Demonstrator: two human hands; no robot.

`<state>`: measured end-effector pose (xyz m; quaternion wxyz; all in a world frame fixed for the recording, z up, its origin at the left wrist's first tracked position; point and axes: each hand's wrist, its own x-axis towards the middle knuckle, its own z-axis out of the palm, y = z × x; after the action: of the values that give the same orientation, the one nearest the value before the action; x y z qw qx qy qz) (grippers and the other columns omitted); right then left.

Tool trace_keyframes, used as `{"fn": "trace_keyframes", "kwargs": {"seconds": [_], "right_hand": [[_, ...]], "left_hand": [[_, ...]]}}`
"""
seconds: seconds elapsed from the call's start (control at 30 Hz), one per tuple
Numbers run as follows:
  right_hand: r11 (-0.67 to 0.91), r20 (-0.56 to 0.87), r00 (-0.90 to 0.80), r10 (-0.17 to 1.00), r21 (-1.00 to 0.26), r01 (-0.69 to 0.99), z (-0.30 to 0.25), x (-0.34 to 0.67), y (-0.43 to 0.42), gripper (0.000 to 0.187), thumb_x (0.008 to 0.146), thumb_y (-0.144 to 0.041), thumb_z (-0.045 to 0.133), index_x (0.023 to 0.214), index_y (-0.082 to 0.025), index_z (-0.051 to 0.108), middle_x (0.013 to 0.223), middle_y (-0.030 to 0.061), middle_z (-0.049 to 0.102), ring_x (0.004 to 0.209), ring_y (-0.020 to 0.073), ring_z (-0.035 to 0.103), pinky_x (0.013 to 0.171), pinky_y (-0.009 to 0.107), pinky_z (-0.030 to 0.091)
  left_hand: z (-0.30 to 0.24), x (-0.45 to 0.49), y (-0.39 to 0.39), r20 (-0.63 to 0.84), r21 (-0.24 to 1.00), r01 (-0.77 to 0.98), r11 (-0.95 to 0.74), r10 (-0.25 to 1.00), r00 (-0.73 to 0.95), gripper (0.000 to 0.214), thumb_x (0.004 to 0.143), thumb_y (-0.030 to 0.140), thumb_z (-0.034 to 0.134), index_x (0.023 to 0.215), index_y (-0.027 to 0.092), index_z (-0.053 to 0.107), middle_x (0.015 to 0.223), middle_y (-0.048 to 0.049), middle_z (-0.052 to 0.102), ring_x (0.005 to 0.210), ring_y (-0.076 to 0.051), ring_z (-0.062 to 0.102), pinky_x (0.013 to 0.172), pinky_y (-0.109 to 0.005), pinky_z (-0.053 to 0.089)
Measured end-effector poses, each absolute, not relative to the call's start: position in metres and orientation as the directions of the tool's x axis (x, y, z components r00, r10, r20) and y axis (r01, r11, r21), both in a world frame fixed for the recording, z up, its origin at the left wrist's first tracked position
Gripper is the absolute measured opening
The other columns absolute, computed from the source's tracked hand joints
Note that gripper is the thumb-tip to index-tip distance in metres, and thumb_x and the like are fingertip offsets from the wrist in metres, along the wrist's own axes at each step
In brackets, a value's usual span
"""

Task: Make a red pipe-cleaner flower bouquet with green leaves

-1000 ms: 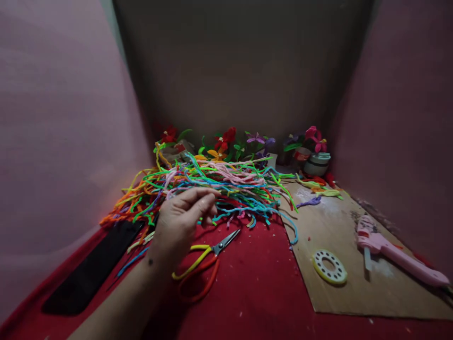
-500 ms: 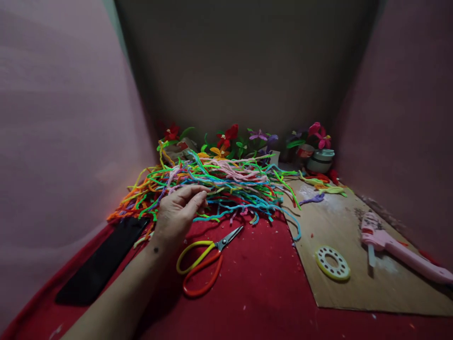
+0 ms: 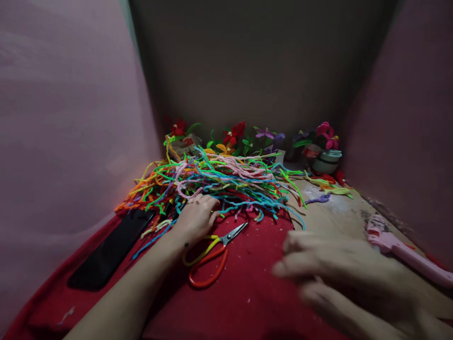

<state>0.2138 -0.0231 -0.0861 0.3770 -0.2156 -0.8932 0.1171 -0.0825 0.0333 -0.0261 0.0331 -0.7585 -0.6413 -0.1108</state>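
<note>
My left hand is at the front edge of a heap of fuzzy pipe cleaners in many colours. Its fingers curl downward with the tips hidden, so what they hold, if anything, does not show. Just beside that wrist lie scissors with one yellow and one red-orange handle, blades slightly apart. At lower right, my right hand is blurred by motion above the cloth and cardboard. Its thumb stands apart from the bent fingers, and nothing shows between them.
A black phone lies on the red cloth at left. On the cardboard at right are a pink glue gun and twisted pieces. Pipe-cleaner flowers and a jar line the back.
My right hand has come in from the right, covering the round holed disc. My left hand has moved forward and right, down to the heap's front edge. The view has shifted slightly.
</note>
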Motion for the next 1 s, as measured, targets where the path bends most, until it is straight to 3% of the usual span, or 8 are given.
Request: {"fn": "trace_keyframes", "kwargs": {"seconds": [0.07,0.13,0.27,0.5,0.63,0.77,0.87,1.0], "right_hand": [[0.829,0.518,-0.687,0.510,-0.508,0.232,-0.033,0.179,0.001,0.016,0.086,-0.023,0.049,0.088,-0.021,0.065,0.066,0.0033,0.061,0.061,0.0135,0.057,0.059,0.024,0.044],[0.806,0.475,-0.731,0.490,-0.566,0.173,-0.003,0.152,0.014,0.018,0.086,-0.018,0.047,0.079,-0.017,0.064,0.061,0.0006,0.057,0.055,0.0090,0.052,0.054,0.020,0.040],[0.770,0.342,-0.784,0.518,-0.585,0.253,-0.007,0.134,0.019,0.019,0.085,-0.018,0.049,0.072,-0.014,0.063,0.062,0.0005,0.058,0.055,0.0083,0.050,0.052,0.019,0.037],[0.676,0.258,-0.711,0.655,-0.620,0.398,-0.037,0.119,0.053,0.021,0.082,-0.015,0.051,0.098,-0.016,0.065,0.091,0.0071,0.064,0.084,0.0156,0.058,0.076,0.027,0.045],[0.594,0.247,-0.605,0.757,-0.647,0.479,-0.040,0.108,0.085,0.036,0.078,-0.017,0.054,0.114,-0.010,0.057,0.111,0.0130,0.060,0.103,0.0212,0.055,0.091,0.034,0.041],[0.512,0.230,-0.506,0.831,-0.671,0.535,-0.045,0.110,0.109,0.041,0.076,-0.018,0.054,0.117,-0.012,0.055,0.117,0.0127,0.058,0.109,0.0240,0.053,0.095,0.039,0.039],[0.507,0.211,-0.533,0.819,-0.700,0.503,-0.050,0.115,0.118,0.039,0.077,-0.017,0.052,0.115,-0.016,0.057,0.114,0.0087,0.061,0.106,0.0226,0.056,0.093,0.036,0.042],[0.470,0.180,-0.545,0.819,-0.756,0.456,-0.053,0.121,0.125,0.039,0.078,-0.016,0.050,0.116,-0.016,0.057,0.114,0.0066,0.062,0.105,0.0218,0.056,0.091,0.035,0.043]], "left_hand": [[-0.026,-0.083,0.032,0.149,0.030,0.988,-0.155,0.978,0.149,0.020,0.080,0.021,0.046,0.085,0.018,0.065,0.089,-0.0078,0.065,0.088,-0.023,0.056,0.079,-0.034,0.041],[-0.023,-0.083,0.029,0.126,0.023,0.989,-0.147,0.982,0.143,0.020,0.080,0.019,0.044,0.081,0.018,0.064,0.084,-0.0080,0.065,0.084,-0.022,0.056,0.071,-0.031,0.041],[-0.015,-0.084,0.023,0.098,0.011,0.994,-0.113,0.989,0.111,0.025,0.084,0.020,0.038,0.082,0.020,0.062,0.082,-0.0056,0.063,0.075,-0.018,0.057,0.063,-0.026,0.038],[-0.012,-0.076,0.018,0.061,0.007,0.995,-0.100,0.993,0.100,0.023,0.084,0.029,0.039,0.084,0.025,0.062,0.083,-0.0022,0.068,0.075,-0.018,0.061,0.055,-0.025,0.033],[-0.009,-0.076,0.015,0.105,-0.001,0.994,-0.112,0.988,0.111,0.024,0.083,0.028,0.040,0.087,0.028,0.064,0.085,-0.0014,0.069,0.076,-0.020,0.062,0.056,-0.025,0.032],[-0.003,-0.081,0.013,0.093,-0.012,0.997,-0.077,0.993,0.077,0.024,0.081,0.029,0.042,0.082,0.028,0.065,0.074,-0.0019,0.068,0.068,-0.019,0.060,0.054,-0.025,0.030],[0.001,-0.088,0.012,0.071,0.074,0.992,-0.099,0.993,0.094,0.022,0.079,0.029,0.044,0.077,0.027,0.066,0.069,-0.0009,0.066,0.064,-0.017,0.058,0.054,-0.024,0.031],[0.009,-0.095,0.010,0.033,0.299,0.933,-0.201,0.979,0.200,0.019,0.077,0.027,0.048,0.071,0.025,0.066,0.065,0.0025,0.062,0.061,-0.013,0.054,0.057,-0.021,0.034]]}}
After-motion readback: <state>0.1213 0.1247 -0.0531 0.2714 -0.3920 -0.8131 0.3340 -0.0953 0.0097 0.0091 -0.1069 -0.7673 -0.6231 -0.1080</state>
